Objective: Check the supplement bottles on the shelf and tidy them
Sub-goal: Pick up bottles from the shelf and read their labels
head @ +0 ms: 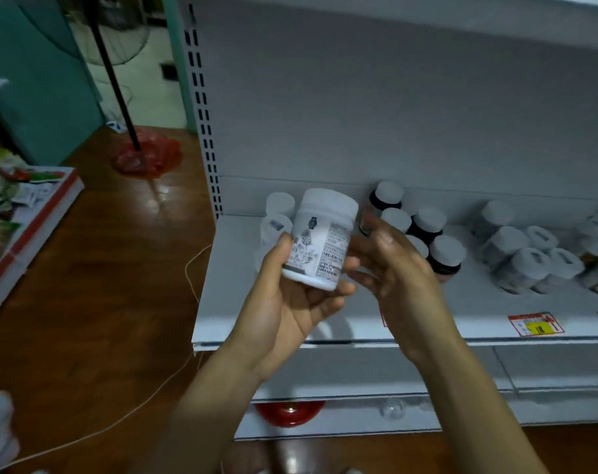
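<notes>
My left hand (290, 295) grips a white supplement bottle (321, 237) with a white cap and a printed label, held tilted above the front of the white shelf (229, 302). My right hand (396, 265) is beside the bottle on its right, fingers relaxed, fingertips touching its lower side. Behind the held bottle, two white bottles (279, 213) stand at the shelf's left. A cluster of dark bottles with white caps (427, 227) stands behind my right hand, partly hidden by it. More white bottles (523, 251) fill the shelf to the right.
A red-and-yellow price tag (535, 325) sticks to the shelf's front edge. Below it is a lower shelf with a red object (289, 410). On the wooden floor to the left are a fan stand with a red base (145, 153), a white cable (191, 268) and a display of packets (14, 206).
</notes>
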Motion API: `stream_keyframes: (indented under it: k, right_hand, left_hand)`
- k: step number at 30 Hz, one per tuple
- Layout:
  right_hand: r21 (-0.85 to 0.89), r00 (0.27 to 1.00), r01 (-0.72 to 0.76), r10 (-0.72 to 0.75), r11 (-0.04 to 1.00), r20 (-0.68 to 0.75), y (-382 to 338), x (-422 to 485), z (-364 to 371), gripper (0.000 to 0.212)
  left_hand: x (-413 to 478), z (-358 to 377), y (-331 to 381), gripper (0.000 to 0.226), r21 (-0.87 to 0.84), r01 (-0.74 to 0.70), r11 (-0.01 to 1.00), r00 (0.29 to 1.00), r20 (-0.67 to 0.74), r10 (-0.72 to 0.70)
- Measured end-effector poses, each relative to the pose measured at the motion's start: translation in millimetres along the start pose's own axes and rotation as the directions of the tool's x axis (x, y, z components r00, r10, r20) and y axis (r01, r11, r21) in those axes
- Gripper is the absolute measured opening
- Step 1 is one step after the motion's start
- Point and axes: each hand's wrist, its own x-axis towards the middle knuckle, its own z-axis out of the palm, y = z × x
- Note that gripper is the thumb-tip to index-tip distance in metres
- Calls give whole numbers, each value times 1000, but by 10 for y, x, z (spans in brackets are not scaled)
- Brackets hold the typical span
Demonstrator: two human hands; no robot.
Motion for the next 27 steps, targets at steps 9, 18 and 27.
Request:
stream_keyframes:
  k: [9, 18, 27]
  right_hand:
    - [275, 970, -173, 116, 946, 212, -154, -167, 239, 37]
    - [168, 1000, 23, -25, 985, 7, -95, -329, 179, 45]
    - [74, 982, 126, -114, 989, -148, -66, -543, 402, 37]
  left_hand:
    - [-147, -24, -64, 57, -123, 164, 979, 972, 192, -139]
    - [-170, 15, -173, 50, 437, -325, 838, 921, -53, 385]
    - [-98, 30, -302, 47, 690, -532, 491, 690, 17, 724]
